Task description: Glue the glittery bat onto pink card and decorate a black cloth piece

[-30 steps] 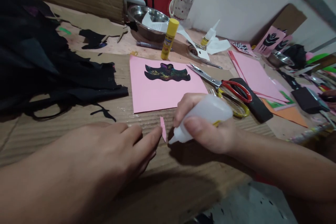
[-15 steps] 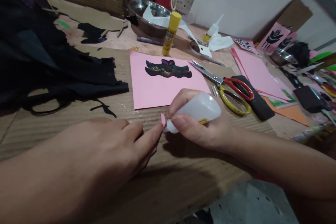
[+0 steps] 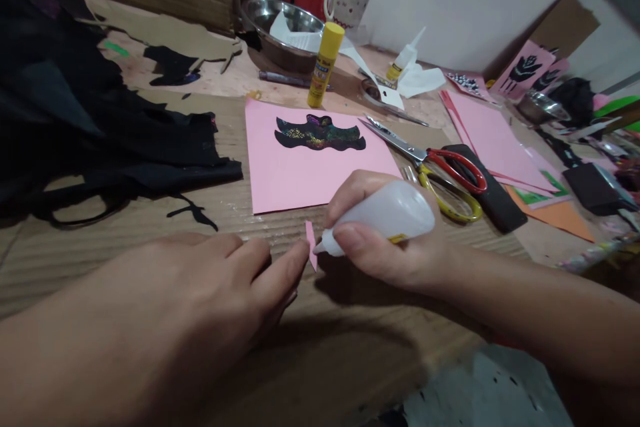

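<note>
A white glue bottle [image 3: 395, 210] is gripped in my right hand [image 3: 380, 247], its nozzle pointing left and down at a narrow pink paper strip [image 3: 311, 243]. The strip lies on the corrugated cardboard. My left hand [image 3: 220, 287] rests beside it, its index fingertip touching the strip's left edge; the other fingers are bent and partly hidden below the hand. Behind both hands lies a pink sheet [image 3: 285, 180] bearing a black wavy cutout [image 3: 320, 137] with gold, purple and green glitter.
Scissors [image 3: 425, 157] with red and yellow handles lie right of the sheet, by a dark flat object [image 3: 495, 200]. A yellow glue stick [image 3: 325, 67] stands behind. Black fabric [image 3: 115, 140] covers the left. Farther back is a metal bowl [image 3: 260, 20]. Pink sheets [image 3: 495, 133] lie right.
My right hand has shifted slightly right with the bottle, and its nozzle is now at the strip's right edge, clear of my left fingertip. More of the strip shows.
</note>
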`<state>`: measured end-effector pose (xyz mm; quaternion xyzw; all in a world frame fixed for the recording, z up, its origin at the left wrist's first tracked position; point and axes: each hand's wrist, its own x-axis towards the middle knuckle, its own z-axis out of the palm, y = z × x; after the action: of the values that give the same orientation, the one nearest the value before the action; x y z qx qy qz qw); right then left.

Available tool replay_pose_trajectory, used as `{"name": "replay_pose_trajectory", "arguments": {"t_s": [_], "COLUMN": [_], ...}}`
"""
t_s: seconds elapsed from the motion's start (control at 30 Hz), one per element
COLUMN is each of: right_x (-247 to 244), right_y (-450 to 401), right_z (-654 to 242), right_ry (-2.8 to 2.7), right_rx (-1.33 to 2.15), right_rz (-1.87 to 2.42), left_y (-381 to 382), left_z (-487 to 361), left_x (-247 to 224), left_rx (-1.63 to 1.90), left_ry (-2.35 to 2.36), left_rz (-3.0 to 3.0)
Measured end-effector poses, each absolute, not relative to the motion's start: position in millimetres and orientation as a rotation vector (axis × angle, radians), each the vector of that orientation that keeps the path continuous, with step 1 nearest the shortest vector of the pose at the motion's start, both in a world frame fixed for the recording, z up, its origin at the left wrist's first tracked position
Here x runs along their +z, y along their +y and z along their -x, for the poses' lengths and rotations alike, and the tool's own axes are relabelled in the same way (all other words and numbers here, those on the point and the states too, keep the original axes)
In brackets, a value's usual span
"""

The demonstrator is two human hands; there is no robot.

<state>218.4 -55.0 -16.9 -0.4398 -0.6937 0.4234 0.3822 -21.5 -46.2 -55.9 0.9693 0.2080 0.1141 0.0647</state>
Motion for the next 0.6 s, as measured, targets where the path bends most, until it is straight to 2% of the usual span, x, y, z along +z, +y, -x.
{"name": "replay_pose_trajectory", "arguments": {"t_s": [0.33,0.6], "right_x": [-23.1,-6.2], "right_y": [-56.5,-54.0], "right_z": [-216.9,-223.5], "right_ry": [-1.800,-1.805], "right_rx": [1.143,1.212], "right_rz": [1.012,1.156], "left_y": [-44.2,-46.7], "left_z": [22.4,25.7], "left_x": [-59.6,-54.0], "left_rx": [0.390,0.356], "left_ry": [0.624,0.623], "left_rz": [-2.874,-2.886]}}
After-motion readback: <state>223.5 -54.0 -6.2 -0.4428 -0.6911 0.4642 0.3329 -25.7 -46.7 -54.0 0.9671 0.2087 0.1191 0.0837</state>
